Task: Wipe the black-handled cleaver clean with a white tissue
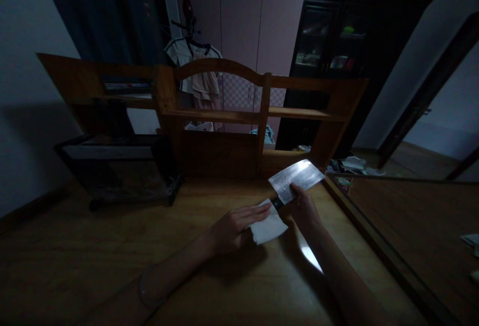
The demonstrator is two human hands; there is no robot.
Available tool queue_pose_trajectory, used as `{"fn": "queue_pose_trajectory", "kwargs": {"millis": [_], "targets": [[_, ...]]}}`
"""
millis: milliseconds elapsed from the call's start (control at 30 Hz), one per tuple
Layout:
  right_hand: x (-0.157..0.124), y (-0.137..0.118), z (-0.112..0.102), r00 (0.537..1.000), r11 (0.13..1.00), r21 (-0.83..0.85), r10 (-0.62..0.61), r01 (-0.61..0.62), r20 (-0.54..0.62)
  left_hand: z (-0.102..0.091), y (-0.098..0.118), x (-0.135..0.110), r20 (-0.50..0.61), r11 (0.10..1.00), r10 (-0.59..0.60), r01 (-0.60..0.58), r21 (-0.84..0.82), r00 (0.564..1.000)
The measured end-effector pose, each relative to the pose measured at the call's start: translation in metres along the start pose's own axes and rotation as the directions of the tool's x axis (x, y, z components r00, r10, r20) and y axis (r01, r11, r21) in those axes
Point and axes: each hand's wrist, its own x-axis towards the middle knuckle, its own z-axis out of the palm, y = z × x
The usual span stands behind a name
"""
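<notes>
A cleaver [295, 180] with a broad shiny blade is held above the wooden tabletop [179, 246]. Its blade points up and to the right, and a short piece of the dark handle shows. My right hand [305, 206] grips the blade near its lower edge, thumb lying on the flat face. A white tissue [268, 227] is wrapped over the handle end. My left hand [241, 223] presses that tissue round the handle with its fingers together. Most of the handle is hidden under the tissue.
A black glass-fronted box [116, 166] stands at the table's left. Along the back runs a wooden shelf frame [217, 116]. Behind it are hanging clothes [202, 71], a pink wardrobe [243, 21] and a dark cabinet [337, 41]. A raised wooden edge [368, 236] borders the right.
</notes>
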Motion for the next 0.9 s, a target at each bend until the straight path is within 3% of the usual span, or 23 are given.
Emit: {"fn": "queue_pose_trajectory", "kwargs": {"millis": [200,333,433,533,633,733,900], "targets": [[0.006,-0.004,-0.008,0.996,0.994,0.067,0.086,-0.084,-0.019,0.003,-0.007,-0.006,-0.149,0.992,-0.107,0.095,-0.089,0.983],[0.005,0.001,-0.006,0.992,0.991,0.046,0.126,-0.127,0.016,0.005,-0.016,-0.008,-0.300,0.957,-0.275,0.230,-0.176,0.913],[0.001,0.009,0.000,0.991,0.992,0.028,0.125,-0.127,0.043,0.003,-0.018,-0.007,-0.344,0.955,-0.291,0.249,-0.164,0.893],[-0.005,0.017,0.008,0.987,0.989,0.006,0.144,-0.144,0.078,0.002,-0.011,-0.003,-0.266,0.980,-0.199,0.183,-0.084,0.943],[-0.009,0.024,0.013,0.979,0.985,-0.016,0.173,-0.173,0.104,0.004,-0.001,0.003,-0.087,0.993,-0.119,0.118,-0.016,0.989],[-0.012,0.024,0.013,0.980,0.984,-0.037,0.177,-0.174,0.092,0.006,0.006,0.007,0.042,0.996,-0.088,0.087,0.022,0.995],[-0.010,0.019,0.010,0.985,0.987,-0.014,0.160,-0.160,0.060,0.006,0.006,0.008,0.062,0.995,-0.088,0.085,0.045,0.994]]}}
